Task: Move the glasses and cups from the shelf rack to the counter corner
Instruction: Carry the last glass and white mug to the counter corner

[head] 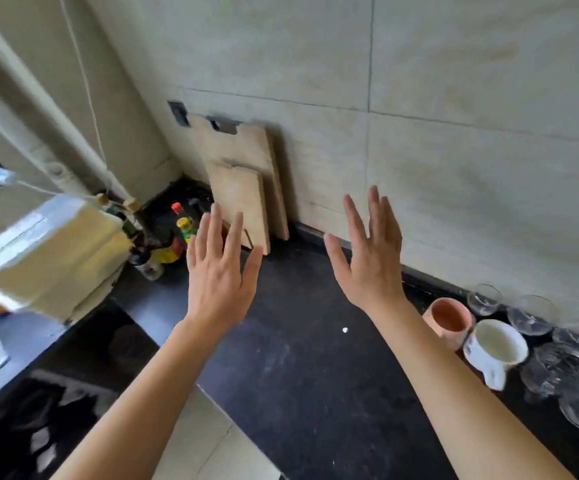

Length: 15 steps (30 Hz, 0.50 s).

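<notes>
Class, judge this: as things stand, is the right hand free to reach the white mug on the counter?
Probably yes. The right hand is open and empty, the white mug stands beside its forearm, and only the pink cup is close by.

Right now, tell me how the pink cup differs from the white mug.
The pink cup is terracotta inside and shows no handle; the white mug is cream inside, with a handle and a dark pattern. The pink cup sits nearer the wall. Both stand upright on the black counter, apparently empty.

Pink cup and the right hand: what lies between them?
Head view: bare black counter only between right hand and pink cup.
</notes>
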Each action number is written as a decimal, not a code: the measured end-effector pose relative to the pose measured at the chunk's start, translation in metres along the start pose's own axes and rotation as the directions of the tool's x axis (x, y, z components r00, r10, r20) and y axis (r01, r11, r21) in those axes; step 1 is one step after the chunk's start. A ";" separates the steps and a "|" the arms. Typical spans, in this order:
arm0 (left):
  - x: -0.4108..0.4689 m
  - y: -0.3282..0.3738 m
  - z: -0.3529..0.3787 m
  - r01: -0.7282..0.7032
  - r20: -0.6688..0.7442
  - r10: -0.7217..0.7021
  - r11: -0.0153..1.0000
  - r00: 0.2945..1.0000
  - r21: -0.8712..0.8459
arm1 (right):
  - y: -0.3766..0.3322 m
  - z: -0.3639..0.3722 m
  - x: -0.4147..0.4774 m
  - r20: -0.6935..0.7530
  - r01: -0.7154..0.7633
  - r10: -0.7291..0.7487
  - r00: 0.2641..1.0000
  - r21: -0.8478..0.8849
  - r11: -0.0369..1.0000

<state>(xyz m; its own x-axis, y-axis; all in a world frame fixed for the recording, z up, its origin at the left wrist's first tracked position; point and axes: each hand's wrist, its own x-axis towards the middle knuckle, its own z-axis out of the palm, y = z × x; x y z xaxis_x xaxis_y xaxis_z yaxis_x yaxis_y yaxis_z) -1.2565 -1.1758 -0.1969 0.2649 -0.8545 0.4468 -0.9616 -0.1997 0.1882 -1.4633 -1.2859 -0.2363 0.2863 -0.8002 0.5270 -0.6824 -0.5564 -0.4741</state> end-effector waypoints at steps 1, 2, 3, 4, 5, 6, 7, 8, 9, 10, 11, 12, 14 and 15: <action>-0.011 -0.021 -0.014 0.053 -0.008 -0.053 0.998 0.999 0.021 | -0.023 0.013 -0.001 0.036 0.041 -0.043 0.998 0.031 0.999; -0.021 -0.042 -0.027 0.106 -0.019 -0.105 0.994 0.994 0.033 | -0.046 0.025 -0.002 0.064 0.084 -0.088 0.994 0.060 0.995; -0.031 -0.063 -0.040 0.152 -0.039 -0.150 0.987 0.988 0.046 | -0.072 0.037 -0.003 0.084 0.127 -0.134 0.987 0.088 0.988; -0.041 -0.085 -0.054 0.187 -0.060 -0.183 0.980 0.981 0.062 | -0.097 0.046 -0.004 0.096 0.169 -0.180 0.979 0.110 0.979; -0.051 -0.107 -0.068 0.213 -0.081 -0.207 0.974 0.975 0.072 | -0.124 0.056 -0.005 0.101 0.210 -0.223 0.969 0.129 0.969; -0.061 -0.130 -0.082 0.229 -0.105 -0.220 0.970 0.970 0.080 | -0.151 0.065 -0.007 0.102 0.250 -0.267 0.958 0.149 0.957; -0.069 -0.150 -0.093 0.235 -0.124 -0.224 0.968 0.967 0.086 | -0.174 0.073 -0.008 0.100 0.282 -0.301 0.948 0.168 0.945; -0.080 -0.176 -0.107 0.246 -0.149 -0.231 0.965 0.961 0.093 | -0.203 0.083 -0.011 0.096 0.319 -0.341 0.935 0.189 0.929; -0.091 -0.202 -0.121 0.259 -0.169 -0.240 0.961 0.956 0.098 | -0.232 0.094 -0.015 0.093 0.355 -0.379 0.921 0.206 0.912; -0.103 -0.230 -0.134 0.269 -0.187 -0.248 0.958 0.951 0.100 | -0.263 0.106 -0.020 0.088 0.385 -0.411 0.907 0.219 0.897; -0.115 -0.259 -0.148 0.277 -0.212 -0.251 0.955 0.945 0.104 | -0.294 0.119 -0.025 0.082 0.412 -0.439 0.895 0.228 0.882; -0.126 -0.284 -0.159 0.281 -0.228 -0.251 0.954 0.941 0.108 | -0.321 0.130 -0.029 0.074 0.429 -0.456 0.887 0.232 0.873; -0.157 -0.351 -0.189 0.328 -0.246 -0.291 0.936 0.925 0.125 | -0.392 0.161 -0.040 0.066 0.459 -0.489 0.870 0.254 0.851; -0.174 -0.384 -0.205 0.370 -0.258 -0.328 0.919 0.909 0.136 | -0.430 0.178 -0.047 0.062 0.480 -0.513 0.856 0.269 0.835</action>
<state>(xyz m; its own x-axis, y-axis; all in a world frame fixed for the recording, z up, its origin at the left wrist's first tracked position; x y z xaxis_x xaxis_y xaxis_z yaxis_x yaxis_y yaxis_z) -0.9183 -0.8519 -0.1673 0.5745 -0.5871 0.5703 -0.7953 -0.5651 0.2194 -1.0637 -1.0490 -0.1828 0.6369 -0.4140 0.6503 -0.2513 -0.9090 -0.3326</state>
